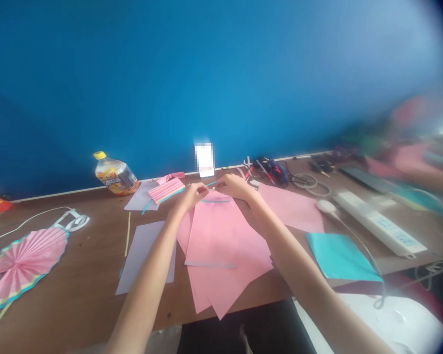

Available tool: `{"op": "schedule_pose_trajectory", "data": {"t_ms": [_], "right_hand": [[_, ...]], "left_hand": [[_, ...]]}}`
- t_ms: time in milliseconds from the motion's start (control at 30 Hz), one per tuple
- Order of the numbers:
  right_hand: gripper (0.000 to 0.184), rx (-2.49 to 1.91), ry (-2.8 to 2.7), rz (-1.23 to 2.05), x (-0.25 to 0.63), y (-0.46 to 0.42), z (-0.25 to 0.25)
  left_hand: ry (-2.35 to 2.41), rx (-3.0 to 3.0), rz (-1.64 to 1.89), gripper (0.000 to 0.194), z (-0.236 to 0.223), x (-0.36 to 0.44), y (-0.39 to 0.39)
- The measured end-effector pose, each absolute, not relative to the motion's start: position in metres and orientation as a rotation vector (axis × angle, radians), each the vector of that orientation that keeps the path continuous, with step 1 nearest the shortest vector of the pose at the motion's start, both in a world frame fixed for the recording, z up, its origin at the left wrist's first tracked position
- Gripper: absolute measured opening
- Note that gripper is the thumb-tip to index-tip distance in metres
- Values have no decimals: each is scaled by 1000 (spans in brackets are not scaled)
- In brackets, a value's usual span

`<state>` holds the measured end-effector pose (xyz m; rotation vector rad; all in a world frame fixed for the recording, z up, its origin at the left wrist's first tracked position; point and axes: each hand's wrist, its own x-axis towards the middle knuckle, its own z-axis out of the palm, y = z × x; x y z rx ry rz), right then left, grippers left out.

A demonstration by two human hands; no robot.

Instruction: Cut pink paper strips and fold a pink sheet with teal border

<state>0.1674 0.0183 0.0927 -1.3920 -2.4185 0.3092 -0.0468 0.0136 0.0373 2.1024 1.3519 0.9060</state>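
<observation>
My left hand (195,195) and my right hand (233,186) meet at the far edge of a pink paper sheet (214,233), their fingers pinched on that edge. A thin blue strip (216,200) runs across the sheet just below my fingertips, and its near edge has a greyish-blue border. Under it, more pink sheets (221,290) lie fanned out. Beyond my left hand rests a pleated pink paper piece (167,191) with blue and yellow edging. The exact grip of the fingertips is small and partly hidden.
A round pleated fan (25,265) and white cable (77,222) lie left, near a bottle (116,176) and pale purple sheets (143,258). A phone (205,160) leans on the wall. Rightward are turquoise paper (341,255), a power strip (380,223) and another person's blurred arm (424,169).
</observation>
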Motion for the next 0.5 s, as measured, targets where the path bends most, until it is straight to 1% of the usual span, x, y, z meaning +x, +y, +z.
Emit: {"op": "schedule_pose_trajectory", "data": {"t_ms": [167, 367, 500], "right_hand": [[19, -1374, -2358, 347, 173, 20, 97], [21, -1388, -2299, 464, 175, 22, 96], [21, -1362, -2277, 574, 174, 24, 95]], "left_hand": [[1474, 2116, 704, 18, 34, -73, 21], [1444, 2104, 531, 25, 29, -84, 24], [1449, 1996, 605, 26, 26, -79, 24]]}}
